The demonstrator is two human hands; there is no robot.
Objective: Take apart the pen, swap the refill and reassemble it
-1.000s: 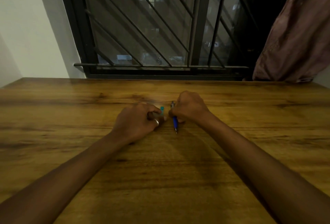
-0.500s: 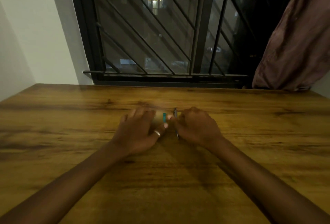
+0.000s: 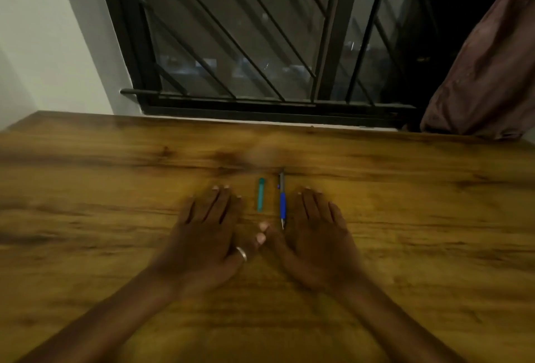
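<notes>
– Fingers, head view: straight or curled?
– Straight, flat on the surface. Left hand and right hand both released, holding nothing.
– Pen?
– Between the hands, long axis running away from the person, just beside the right index; right hand nearer. Teal piece parallel, toward the left

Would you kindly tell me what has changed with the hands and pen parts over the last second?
Both hands let go and flattened onto the table: the left hand released the teal piece, the right hand released the blue pen. The two pieces stay side by side, apart, at mid-table between the hands.
</notes>
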